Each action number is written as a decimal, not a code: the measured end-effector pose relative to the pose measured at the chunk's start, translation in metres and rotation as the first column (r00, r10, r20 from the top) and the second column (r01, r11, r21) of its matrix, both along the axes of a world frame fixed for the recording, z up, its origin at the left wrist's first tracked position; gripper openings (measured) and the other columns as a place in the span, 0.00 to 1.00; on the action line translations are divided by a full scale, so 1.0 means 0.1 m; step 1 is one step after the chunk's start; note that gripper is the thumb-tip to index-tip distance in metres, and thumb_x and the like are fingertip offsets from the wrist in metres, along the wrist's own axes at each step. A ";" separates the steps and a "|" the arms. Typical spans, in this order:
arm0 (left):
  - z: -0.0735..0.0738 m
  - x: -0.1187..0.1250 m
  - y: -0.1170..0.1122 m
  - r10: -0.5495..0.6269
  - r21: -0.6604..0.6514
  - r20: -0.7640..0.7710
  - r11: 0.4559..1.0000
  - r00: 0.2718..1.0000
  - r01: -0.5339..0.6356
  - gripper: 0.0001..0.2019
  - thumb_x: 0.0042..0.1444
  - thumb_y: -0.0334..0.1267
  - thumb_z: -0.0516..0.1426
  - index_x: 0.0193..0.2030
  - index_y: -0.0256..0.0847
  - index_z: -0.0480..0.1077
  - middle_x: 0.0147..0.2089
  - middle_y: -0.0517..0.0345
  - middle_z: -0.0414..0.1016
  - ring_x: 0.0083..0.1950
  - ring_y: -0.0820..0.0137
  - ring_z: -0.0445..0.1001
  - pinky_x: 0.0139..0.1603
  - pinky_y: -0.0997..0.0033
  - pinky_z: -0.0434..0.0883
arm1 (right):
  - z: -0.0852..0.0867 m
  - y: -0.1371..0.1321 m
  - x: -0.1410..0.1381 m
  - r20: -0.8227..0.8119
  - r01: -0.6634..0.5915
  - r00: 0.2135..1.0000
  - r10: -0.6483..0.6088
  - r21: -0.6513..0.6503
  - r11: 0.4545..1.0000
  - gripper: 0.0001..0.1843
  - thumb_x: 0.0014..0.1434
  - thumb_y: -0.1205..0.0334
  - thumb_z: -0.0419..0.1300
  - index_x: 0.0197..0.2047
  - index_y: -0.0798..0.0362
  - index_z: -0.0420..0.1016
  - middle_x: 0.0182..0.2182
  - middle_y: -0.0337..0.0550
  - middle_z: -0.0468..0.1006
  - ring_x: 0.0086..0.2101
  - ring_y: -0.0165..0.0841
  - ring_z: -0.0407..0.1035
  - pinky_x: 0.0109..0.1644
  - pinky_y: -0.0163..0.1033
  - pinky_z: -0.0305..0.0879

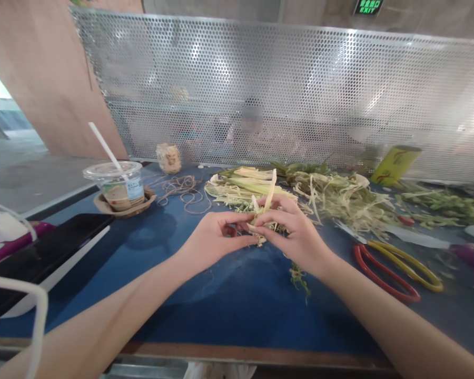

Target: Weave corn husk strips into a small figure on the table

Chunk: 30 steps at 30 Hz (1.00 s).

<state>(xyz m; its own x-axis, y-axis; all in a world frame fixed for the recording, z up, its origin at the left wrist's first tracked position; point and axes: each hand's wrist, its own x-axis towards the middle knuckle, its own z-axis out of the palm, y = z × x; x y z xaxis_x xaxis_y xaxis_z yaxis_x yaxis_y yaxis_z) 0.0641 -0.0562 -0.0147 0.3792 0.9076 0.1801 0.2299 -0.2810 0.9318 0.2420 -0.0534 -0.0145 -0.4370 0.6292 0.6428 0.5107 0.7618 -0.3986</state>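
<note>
Between my hands, over the middle of the blue table (229, 316), is a small bundle of pale plant strips (271, 190). Its pale ends point up and a dry, crumbly clump shows below. My left hand (215, 234) pinches the bundle from the left with thumb and fingertips. From the other side, my right hand (296, 231) has its fingers curled round the same bundle, hiding part of it. A green sprig (299, 279) hangs or lies below the right wrist; which, I cannot tell. Just behind the hands lies a pile of yellow-green strips (247, 181).
Shredded dry fibres (343, 202) and green leafy stems (438, 202) cover the back right. Scissors (391, 271) with red and yellow handles lie near my right forearm. Leftward are loose twine (184, 192), a lidded cup (122, 189) with a straw, and a black-topped device (51, 252).
</note>
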 end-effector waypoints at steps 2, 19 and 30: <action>-0.01 0.00 0.01 0.028 0.019 0.012 0.999 1.000 -0.029 0.17 0.44 0.41 0.61 0.42 0.39 0.73 0.34 0.56 0.76 0.33 0.71 0.71 0.36 0.71 0.68 | 0.01 -0.01 -0.01 -0.027 -0.028 0.999 0.027 -0.005 1.000 0.03 0.55 0.67 0.56 0.31 0.51 0.70 0.44 0.45 0.64 0.47 0.36 0.61 0.51 0.48 0.59; 0.04 0.03 -0.03 0.063 -0.044 0.075 0.997 0.995 -0.060 0.19 0.45 0.37 0.60 0.46 0.38 0.67 0.33 0.58 0.75 0.33 0.72 0.73 0.37 0.70 0.69 | -0.04 0.04 -0.01 -0.213 -0.216 0.966 0.143 -0.368 0.905 0.18 0.56 0.59 0.54 0.50 0.52 0.62 0.36 0.43 0.73 0.35 0.30 0.69 0.40 0.39 0.69; 0.02 0.02 -0.02 0.008 -0.049 0.047 0.999 0.999 -0.006 0.28 0.45 0.36 0.60 0.52 0.39 0.53 0.27 0.64 0.70 0.30 0.73 0.70 0.35 0.69 0.67 | 0.07 0.00 0.03 -0.185 -0.216 0.973 0.139 -0.517 0.828 0.13 0.46 0.60 0.63 0.36 0.54 0.68 0.25 0.36 0.71 0.25 0.26 0.65 0.27 0.32 0.63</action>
<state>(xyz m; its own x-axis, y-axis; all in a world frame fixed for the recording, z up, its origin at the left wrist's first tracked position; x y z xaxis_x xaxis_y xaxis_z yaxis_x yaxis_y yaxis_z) 0.0659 -0.0584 -0.0124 0.3648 0.9185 0.1529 0.1868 -0.2331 0.9543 0.2455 -0.0534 -0.0072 -0.5088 0.8095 0.2931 0.2995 0.4856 -0.8213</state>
